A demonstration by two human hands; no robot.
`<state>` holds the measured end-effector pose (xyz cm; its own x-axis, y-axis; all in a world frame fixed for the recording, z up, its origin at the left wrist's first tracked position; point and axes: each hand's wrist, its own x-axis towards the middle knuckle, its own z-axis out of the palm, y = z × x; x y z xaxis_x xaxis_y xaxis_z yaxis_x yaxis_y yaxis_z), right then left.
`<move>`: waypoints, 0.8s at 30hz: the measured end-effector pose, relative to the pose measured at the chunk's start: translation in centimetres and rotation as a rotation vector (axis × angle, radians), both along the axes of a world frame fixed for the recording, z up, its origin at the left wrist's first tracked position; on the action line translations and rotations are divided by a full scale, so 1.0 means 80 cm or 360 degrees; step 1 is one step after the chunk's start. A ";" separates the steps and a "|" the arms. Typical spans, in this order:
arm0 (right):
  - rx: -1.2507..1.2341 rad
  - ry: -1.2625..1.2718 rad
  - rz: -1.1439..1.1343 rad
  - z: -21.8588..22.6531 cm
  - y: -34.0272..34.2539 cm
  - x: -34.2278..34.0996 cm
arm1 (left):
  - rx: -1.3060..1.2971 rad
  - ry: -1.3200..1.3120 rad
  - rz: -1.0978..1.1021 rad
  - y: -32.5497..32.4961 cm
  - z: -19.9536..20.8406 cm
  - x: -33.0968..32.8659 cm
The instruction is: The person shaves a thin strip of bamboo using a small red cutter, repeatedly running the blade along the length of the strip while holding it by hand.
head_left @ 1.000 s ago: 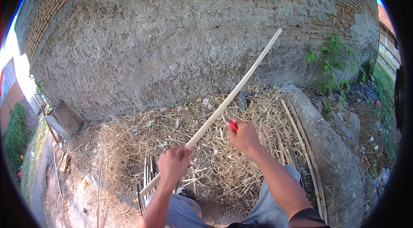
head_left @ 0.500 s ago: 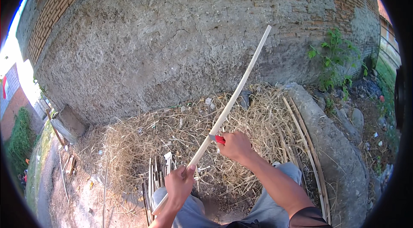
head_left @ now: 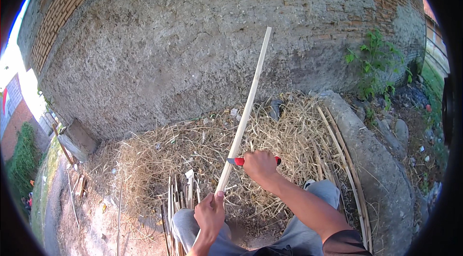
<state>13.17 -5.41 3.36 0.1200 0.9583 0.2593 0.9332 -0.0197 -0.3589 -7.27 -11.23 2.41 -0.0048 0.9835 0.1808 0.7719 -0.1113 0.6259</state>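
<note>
A long pale strip of wood or bamboo (head_left: 249,99) slants up and away from me, its far end in front of the wall. Near its lower end my left hand (head_left: 211,214) is closed around it, thumb lying along the top. My right hand (head_left: 261,167) grips a red-handled knife (head_left: 238,161), a bit of red showing on either side of the fist. The short grey blade rests against the strip's right edge, a little above my left hand. The strip's lowest end is hidden behind my left hand and forearm.
Pale shavings (head_left: 289,145) are heaped on the ground before my knees. Several strips (head_left: 174,203) stand beside my left knee, and long poles (head_left: 348,169) lie at right along a concrete edge (head_left: 371,159). A rough wall (head_left: 169,53) rises beyond; a leafy plant (head_left: 374,65) grows at right.
The strip's far end has swung left and it stands steeper. My left hand has shifted slightly right. My right hand with the knife has moved a little down and left, nearer my left hand.
</note>
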 end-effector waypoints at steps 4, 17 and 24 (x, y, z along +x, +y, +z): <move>0.0053 -0.0086 0.0070 -0.008 0.004 -0.005 | -0.0007 0.0016 0.0041 -0.006 -0.001 -0.003; 0.0186 -0.0238 0.0116 -0.035 0.022 -0.015 | -0.0035 0.0077 0.0093 -0.018 -0.006 -0.011; 0.0143 -0.0222 0.0042 -0.035 0.033 -0.007 | -0.0052 0.0142 0.0116 -0.026 -0.014 -0.016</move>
